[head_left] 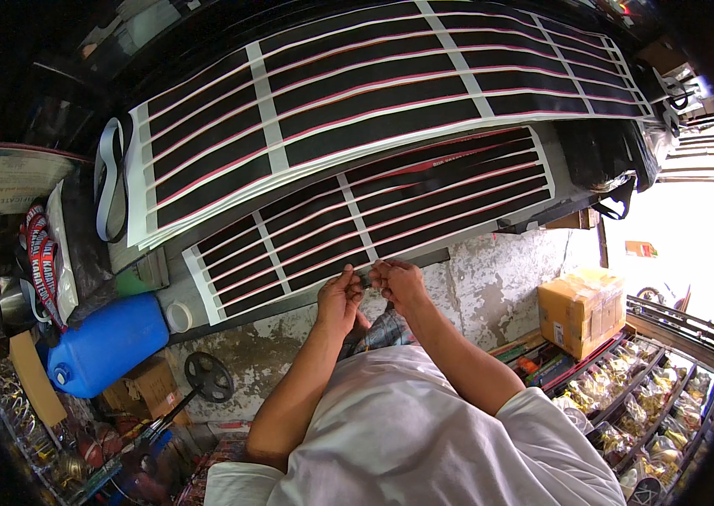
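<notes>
In front of my body, at the table's near edge, my two hands are close together. The fingers of my left hand [341, 298] are pinched. My right hand [400, 283] is closed in the same way, its fingertips turned toward the left ones. Something small and dark may be between them, too small to name. Just beyond lies a printed sheet [316, 260] with long black panels split by white and red lines. Farther back, a larger stack of similar sheets [374, 97] spreads across the table, its layered edges showing at the left.
A looped pale strap [110, 179] hangs at the stack's left end. Below it stand a blue plastic drum [112, 344] and a white round container [178, 317]. At right, a taped cardboard box [581, 313] sits above racks of bagged items [639, 409]. A peeling wall [483, 287] lies beneath the table edge.
</notes>
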Available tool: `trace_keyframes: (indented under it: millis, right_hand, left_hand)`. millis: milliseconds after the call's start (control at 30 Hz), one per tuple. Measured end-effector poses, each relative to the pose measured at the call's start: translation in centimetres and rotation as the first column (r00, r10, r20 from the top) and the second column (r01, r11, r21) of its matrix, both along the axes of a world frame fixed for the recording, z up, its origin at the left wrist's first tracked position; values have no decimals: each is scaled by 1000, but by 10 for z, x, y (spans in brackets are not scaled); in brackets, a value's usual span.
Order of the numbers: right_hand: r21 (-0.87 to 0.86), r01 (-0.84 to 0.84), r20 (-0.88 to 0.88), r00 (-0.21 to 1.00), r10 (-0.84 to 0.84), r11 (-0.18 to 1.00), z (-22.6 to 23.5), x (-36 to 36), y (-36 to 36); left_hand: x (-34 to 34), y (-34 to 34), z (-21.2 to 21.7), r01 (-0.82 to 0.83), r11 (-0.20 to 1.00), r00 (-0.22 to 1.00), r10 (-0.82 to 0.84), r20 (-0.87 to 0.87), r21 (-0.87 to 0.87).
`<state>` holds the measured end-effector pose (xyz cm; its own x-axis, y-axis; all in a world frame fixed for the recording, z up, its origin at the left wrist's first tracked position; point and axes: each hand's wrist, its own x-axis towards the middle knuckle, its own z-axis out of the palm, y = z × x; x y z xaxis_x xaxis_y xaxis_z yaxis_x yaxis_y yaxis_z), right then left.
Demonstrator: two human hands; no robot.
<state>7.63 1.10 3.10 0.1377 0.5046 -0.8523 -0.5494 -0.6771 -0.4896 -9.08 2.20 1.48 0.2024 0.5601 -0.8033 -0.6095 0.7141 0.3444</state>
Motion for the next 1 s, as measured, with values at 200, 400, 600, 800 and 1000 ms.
trace_keyframes:
  millis: [200,400,600,800,1000]
  right_hand:
    - [-20,19,-5,1000,-19,1000,-5,1,4]
    - [-106,-485,645,631,431,868,-17,3,-15]
    - [214,-626,932,361,35,750,0,11,-33]
    - [209,-778,969,244,-20,592,-1,17,11]
    - [69,-880,988,125,90,470,-10,24,17]
  left_hand:
    - [-1,-2,-3,34,999,999,-34,-23,2]
    - [-18,-16,-9,382,924,838,-333,-433,28]
    - [-61,-26,20,829,542,38,187,-982,135]
    - [-116,-13,14,894,445,-175,453,-874,52]
    - [-132,-4,11,895,445,-202,468,-861,32]
